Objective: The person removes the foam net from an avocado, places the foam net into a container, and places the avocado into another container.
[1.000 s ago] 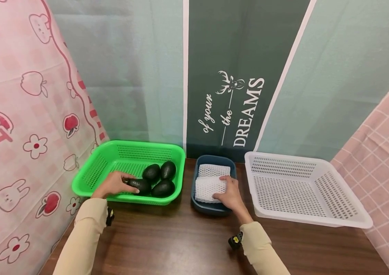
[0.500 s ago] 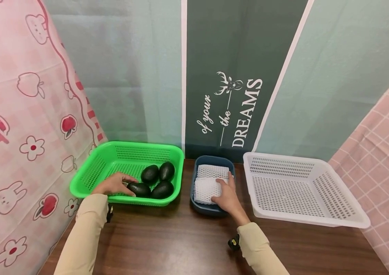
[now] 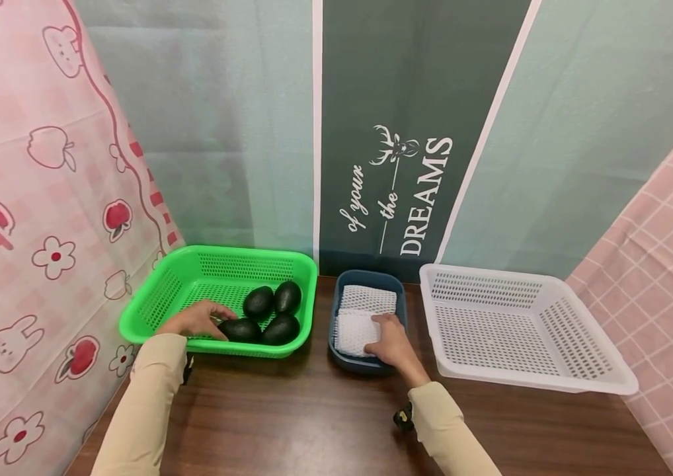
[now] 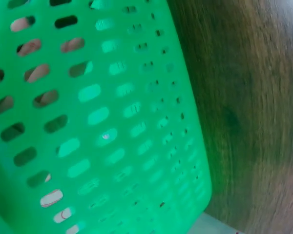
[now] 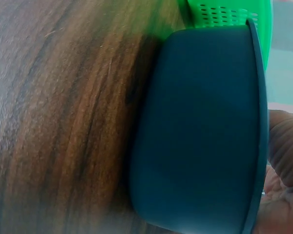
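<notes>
In the head view my left hand [image 3: 196,319] is in the green basket [image 3: 134,327], with thumb and fingers either side of the left end of a dark avocado [image 3: 242,330]. Several avocados lie grouped there, another one [image 3: 258,302] just behind. Over the dark blue bin [image 3: 336,357], my right hand [image 3: 393,340] pinches the near white foam net sleeve [image 3: 354,332]; a second sleeve [image 3: 368,297] lies behind it. The right wrist view has the bin's outer wall [image 5: 200,126] hiding the fingertips. Basket wall [image 4: 102,117] fills most of the left wrist view.
A white perforated basket [image 3: 440,344] stands at the right of the brown wooden table [image 3: 289,423]. Behind the containers hangs a green printed curtain [image 3: 277,132]. Pink patterned cloth [image 3: 3,264] closes off the left side, pink checked cloth [image 3: 670,264] the right.
My left thumb has drawn back leftward along the avocado, which sits slightly nearer the basket's front. My right fingers spread, then bent in again on the near foam sleeve. The view has shifted slightly.
</notes>
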A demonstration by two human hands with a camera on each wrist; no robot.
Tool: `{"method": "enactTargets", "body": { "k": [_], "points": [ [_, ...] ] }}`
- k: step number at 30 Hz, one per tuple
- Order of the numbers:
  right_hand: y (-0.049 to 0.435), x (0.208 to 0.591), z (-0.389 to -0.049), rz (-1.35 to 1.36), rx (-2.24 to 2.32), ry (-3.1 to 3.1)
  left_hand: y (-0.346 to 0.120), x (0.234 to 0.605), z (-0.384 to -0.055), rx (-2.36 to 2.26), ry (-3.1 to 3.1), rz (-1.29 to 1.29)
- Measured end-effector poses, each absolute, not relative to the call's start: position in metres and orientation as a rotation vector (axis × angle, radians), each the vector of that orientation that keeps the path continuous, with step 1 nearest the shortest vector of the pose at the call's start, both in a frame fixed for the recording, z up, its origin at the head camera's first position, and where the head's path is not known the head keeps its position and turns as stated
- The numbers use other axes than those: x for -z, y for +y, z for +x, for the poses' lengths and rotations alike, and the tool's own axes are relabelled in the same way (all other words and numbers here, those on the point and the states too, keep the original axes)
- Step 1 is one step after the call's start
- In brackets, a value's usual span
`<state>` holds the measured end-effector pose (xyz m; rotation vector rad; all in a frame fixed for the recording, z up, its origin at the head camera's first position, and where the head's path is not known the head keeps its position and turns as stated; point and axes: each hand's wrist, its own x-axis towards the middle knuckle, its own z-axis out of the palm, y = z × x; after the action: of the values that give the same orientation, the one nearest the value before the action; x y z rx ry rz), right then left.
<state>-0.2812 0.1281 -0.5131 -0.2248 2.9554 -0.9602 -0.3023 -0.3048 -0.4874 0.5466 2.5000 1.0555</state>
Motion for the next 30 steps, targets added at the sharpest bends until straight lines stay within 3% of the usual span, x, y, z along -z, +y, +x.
{"method": "enactTargets", "body": {
  "k": [16, 30],
  "points": [
    [0.129, 0.503, -0.281, -0.287, 0.829, 2.961, -0.301, 0.477, -0.301, -0.976, 2.508, 0.527],
    [0.139, 0.485, -0.286, -0.343, 0.980, 3.006, -0.298, 0.468, -0.306, -0.994, 2.535, 0.531]
  ]
}}
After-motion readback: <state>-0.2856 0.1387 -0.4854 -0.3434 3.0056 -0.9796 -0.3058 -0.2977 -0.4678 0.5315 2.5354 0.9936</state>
